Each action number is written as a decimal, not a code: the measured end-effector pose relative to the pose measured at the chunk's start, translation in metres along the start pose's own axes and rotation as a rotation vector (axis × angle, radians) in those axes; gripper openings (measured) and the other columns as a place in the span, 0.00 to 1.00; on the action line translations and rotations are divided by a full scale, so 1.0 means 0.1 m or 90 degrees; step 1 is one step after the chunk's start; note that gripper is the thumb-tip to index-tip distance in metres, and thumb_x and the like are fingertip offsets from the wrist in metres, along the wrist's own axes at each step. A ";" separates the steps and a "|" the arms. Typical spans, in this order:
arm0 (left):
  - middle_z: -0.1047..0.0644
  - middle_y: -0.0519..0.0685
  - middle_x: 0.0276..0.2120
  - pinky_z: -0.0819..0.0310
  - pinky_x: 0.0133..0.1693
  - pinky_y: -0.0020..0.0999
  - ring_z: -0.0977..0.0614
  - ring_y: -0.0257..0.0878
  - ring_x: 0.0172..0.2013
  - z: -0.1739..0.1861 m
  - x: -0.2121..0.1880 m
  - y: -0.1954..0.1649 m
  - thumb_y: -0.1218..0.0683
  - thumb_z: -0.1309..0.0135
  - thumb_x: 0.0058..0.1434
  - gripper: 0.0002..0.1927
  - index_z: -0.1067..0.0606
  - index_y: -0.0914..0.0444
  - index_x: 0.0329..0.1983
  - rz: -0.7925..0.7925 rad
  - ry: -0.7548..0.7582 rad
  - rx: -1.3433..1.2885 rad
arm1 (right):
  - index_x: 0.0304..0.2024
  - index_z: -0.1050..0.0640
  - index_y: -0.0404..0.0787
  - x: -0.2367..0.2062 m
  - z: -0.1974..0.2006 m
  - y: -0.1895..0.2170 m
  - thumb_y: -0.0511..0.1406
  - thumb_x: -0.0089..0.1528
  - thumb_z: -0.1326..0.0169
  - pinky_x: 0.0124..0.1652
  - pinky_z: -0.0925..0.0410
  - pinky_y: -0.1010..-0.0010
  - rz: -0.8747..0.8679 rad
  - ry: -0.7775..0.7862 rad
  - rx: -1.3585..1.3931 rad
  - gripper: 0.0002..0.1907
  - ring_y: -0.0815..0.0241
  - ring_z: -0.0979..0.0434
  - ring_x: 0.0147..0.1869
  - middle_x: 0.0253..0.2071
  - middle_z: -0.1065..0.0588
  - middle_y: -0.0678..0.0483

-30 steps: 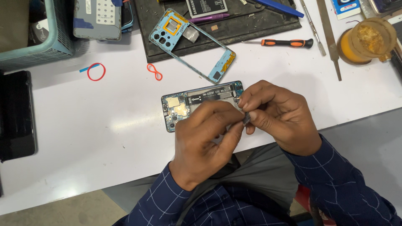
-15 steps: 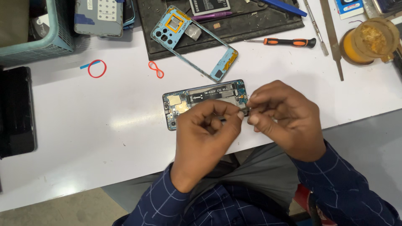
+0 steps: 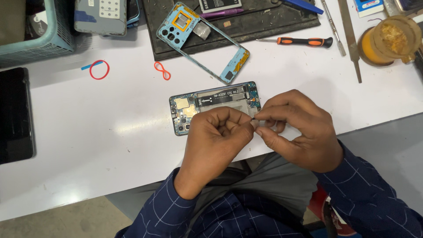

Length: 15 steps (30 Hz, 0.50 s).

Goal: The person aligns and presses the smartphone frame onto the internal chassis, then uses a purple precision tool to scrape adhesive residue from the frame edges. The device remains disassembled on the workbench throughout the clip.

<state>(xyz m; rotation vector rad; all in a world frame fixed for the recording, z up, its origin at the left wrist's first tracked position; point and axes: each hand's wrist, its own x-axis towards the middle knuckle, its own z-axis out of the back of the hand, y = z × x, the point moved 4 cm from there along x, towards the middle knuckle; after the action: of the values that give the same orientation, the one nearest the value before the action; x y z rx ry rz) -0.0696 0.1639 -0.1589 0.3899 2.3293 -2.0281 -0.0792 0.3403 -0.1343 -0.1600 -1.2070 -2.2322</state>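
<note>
Head view: the opened phone (image 3: 207,103) lies back-off on the white bench (image 3: 88,145), its blue frame (image 3: 200,39) already removed beside the screwdriver (image 3: 304,42); left hand (image 3: 218,141) and right hand (image 3: 299,130) pinch something tiny at its lower edge, too small to identify; boards remain inside.

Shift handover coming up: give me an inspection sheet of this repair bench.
Surface: white table, small marks.
Job's things: opened phone, back off, board exposed, lying flat; tiny part pinched between both hands, too small to identify.
Clutter: light blue phone frame half on dark mat; orange-handled screwdriver; red rubber bands; amber jar; teal basket.
Grippers: left hand and right hand, fingertips meeting at the phone's right end.
Cables: nothing seen.
Surroundings: black screen at left.
</note>
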 end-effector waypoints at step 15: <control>0.23 0.51 0.43 0.30 0.47 0.39 0.26 0.44 0.45 0.60 -0.28 -0.22 0.58 0.36 0.56 0.18 0.22 0.65 0.50 -0.392 -0.337 0.569 | 0.45 0.18 0.36 0.12 -0.05 -0.45 0.31 0.56 0.36 0.30 0.37 0.78 -0.092 0.091 -0.011 0.14 0.72 0.37 0.30 0.37 0.28 0.57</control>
<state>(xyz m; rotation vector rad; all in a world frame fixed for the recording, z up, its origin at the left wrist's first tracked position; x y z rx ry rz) -0.0553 0.0973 -0.1418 -0.8706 1.2114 -2.8621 -0.1131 0.3493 -0.1650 0.0819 -1.1549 -2.3342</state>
